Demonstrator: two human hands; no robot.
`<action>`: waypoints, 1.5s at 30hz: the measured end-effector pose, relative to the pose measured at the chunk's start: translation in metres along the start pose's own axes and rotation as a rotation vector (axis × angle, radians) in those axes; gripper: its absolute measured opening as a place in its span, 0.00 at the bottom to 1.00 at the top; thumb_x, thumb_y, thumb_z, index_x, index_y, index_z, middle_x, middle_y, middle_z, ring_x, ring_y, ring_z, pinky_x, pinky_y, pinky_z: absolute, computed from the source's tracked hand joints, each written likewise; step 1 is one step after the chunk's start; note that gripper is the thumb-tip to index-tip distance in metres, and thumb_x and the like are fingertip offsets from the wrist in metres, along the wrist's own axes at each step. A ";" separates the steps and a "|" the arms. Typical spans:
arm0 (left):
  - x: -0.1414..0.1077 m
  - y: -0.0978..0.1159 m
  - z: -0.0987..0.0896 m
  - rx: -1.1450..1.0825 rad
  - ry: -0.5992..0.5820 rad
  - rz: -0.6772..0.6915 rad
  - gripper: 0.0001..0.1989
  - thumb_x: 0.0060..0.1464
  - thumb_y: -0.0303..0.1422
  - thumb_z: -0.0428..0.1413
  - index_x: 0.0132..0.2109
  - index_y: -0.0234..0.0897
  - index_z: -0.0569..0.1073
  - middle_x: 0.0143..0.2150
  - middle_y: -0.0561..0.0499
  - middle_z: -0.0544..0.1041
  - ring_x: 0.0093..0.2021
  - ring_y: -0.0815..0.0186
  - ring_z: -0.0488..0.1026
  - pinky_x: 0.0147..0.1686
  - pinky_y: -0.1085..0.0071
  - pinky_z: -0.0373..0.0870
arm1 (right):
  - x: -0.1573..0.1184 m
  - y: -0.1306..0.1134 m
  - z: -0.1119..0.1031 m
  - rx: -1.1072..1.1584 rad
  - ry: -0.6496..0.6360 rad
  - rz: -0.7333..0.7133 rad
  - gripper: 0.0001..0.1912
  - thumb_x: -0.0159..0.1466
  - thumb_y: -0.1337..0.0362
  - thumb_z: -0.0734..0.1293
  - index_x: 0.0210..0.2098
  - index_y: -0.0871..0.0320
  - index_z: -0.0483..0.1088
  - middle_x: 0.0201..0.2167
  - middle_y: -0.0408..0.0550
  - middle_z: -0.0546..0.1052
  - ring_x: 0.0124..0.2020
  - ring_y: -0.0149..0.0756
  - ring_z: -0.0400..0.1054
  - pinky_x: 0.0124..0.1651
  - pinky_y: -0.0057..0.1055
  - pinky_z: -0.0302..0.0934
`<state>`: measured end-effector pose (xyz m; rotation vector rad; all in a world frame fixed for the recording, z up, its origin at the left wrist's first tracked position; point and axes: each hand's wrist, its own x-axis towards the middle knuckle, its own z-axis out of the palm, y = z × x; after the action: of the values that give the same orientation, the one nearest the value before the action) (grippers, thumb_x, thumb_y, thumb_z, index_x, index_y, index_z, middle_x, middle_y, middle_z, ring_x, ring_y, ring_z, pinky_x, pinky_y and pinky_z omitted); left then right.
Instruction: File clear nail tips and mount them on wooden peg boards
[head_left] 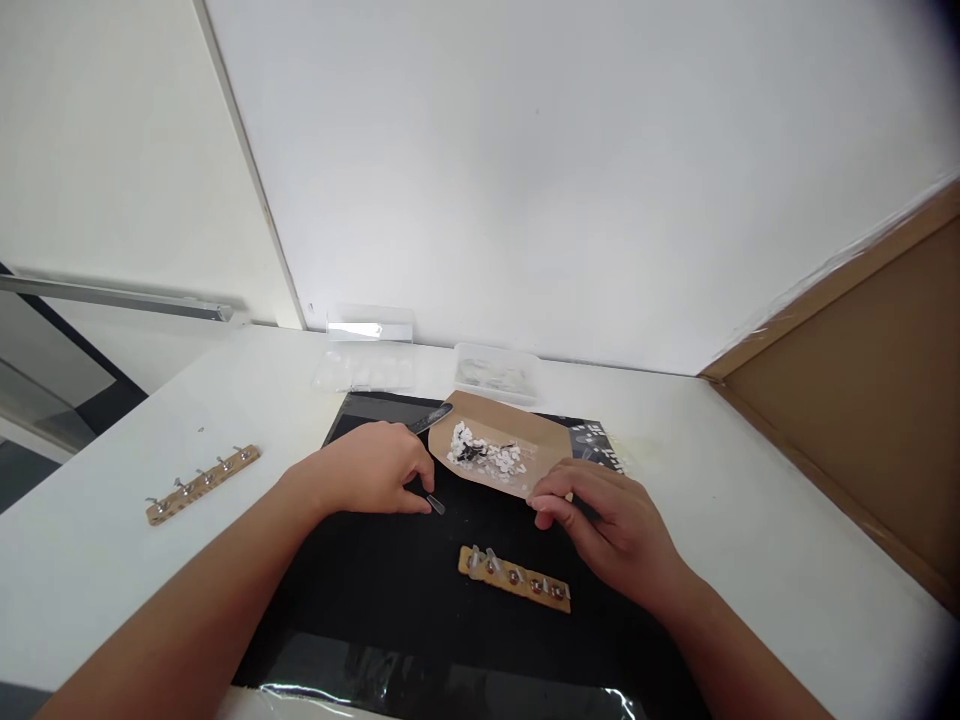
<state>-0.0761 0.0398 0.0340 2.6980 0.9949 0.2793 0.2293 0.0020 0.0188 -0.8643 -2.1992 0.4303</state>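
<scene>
My left hand (pixel 379 468) is over the black mat (pixel 360 590), its thumb and fingertips at a small clear nail tip (pixel 436 505). The fingers are closed around one end of it. At the near right corner of a brown paper sheet (pixel 480 408), my right hand (pixel 600 510) has thumb and index finger pinched together; what is between them is too small to make out. White and black bits (pixel 487 455) lie heaped on the sheet. Between the hands and nearer me, a wooden strip (pixel 514 578) holds several round mounts with clear tips on them.
A second wooden strip (pixel 202 485) with several metal mounts lies on the white table (pixel 300 400) at left. Behind the mat are an open clear case (pixel 365 368) and a clear box (pixel 496 373). A dark file (pixel 432 418) touches the paper. White flakes (pixel 596 440) lie at right.
</scene>
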 end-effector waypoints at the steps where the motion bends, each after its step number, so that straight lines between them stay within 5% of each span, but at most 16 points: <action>1: 0.000 0.000 0.003 0.023 0.018 0.008 0.05 0.51 0.35 0.69 0.37 0.46 0.84 0.25 0.56 0.80 0.30 0.62 0.79 0.27 0.71 0.65 | 0.000 0.001 0.000 -0.008 0.002 0.003 0.10 0.73 0.68 0.64 0.34 0.52 0.71 0.28 0.40 0.78 0.33 0.32 0.73 0.41 0.30 0.66; 7: 0.003 0.002 0.017 0.055 -0.059 -0.010 0.09 0.55 0.34 0.67 0.44 0.48 0.85 0.38 0.54 0.87 0.37 0.59 0.83 0.34 0.69 0.71 | 0.001 0.001 0.003 -0.053 0.009 0.023 0.09 0.74 0.68 0.61 0.43 0.52 0.72 0.30 0.41 0.79 0.36 0.35 0.74 0.43 0.31 0.66; 14: 0.006 0.003 0.006 -0.018 -0.159 -0.069 0.05 0.60 0.31 0.63 0.40 0.44 0.85 0.40 0.54 0.86 0.44 0.60 0.81 0.46 0.68 0.72 | 0.001 0.000 0.005 -0.052 0.000 0.031 0.07 0.73 0.66 0.64 0.38 0.52 0.72 0.30 0.40 0.78 0.34 0.32 0.73 0.41 0.29 0.64; 22: 0.009 0.027 -0.001 -0.035 0.079 0.056 0.09 0.67 0.35 0.57 0.44 0.40 0.82 0.41 0.51 0.82 0.38 0.64 0.79 0.38 0.69 0.70 | 0.002 -0.002 0.014 -0.055 0.048 0.031 0.03 0.72 0.61 0.68 0.44 0.51 0.74 0.33 0.41 0.79 0.36 0.34 0.73 0.44 0.33 0.65; 26: 0.011 0.038 0.009 0.039 0.141 0.088 0.11 0.69 0.37 0.55 0.44 0.40 0.81 0.39 0.52 0.80 0.35 0.65 0.78 0.33 0.70 0.66 | 0.002 -0.006 0.023 0.005 -0.006 0.030 0.11 0.66 0.56 0.74 0.46 0.50 0.75 0.33 0.40 0.78 0.35 0.34 0.73 0.42 0.32 0.67; 39: 0.015 0.045 0.026 0.331 0.432 0.240 0.15 0.73 0.35 0.50 0.38 0.38 0.76 0.30 0.54 0.74 0.25 0.69 0.67 0.23 0.66 0.50 | 0.002 -0.001 0.028 0.011 0.058 0.050 0.02 0.71 0.64 0.68 0.42 0.50 0.74 0.38 0.41 0.81 0.40 0.35 0.76 0.45 0.31 0.69; 42: 0.018 0.045 0.026 0.373 0.496 0.264 0.16 0.73 0.39 0.51 0.37 0.38 0.75 0.29 0.54 0.74 0.26 0.67 0.67 0.24 0.67 0.54 | 0.000 0.003 0.026 -0.027 0.078 0.085 0.04 0.72 0.65 0.65 0.40 0.52 0.71 0.37 0.43 0.80 0.39 0.35 0.76 0.43 0.32 0.69; 45: 0.020 0.035 0.024 0.382 0.531 0.146 0.15 0.72 0.41 0.51 0.40 0.37 0.75 0.34 0.50 0.76 0.33 0.64 0.72 0.30 0.68 0.65 | -0.002 0.007 0.023 -0.024 0.105 0.126 0.05 0.73 0.65 0.63 0.40 0.52 0.69 0.38 0.43 0.80 0.38 0.35 0.76 0.41 0.32 0.70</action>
<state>-0.0335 0.0229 0.0233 3.1284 1.0690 0.9652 0.2165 0.0045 -0.0012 -1.0194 -2.0646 0.4100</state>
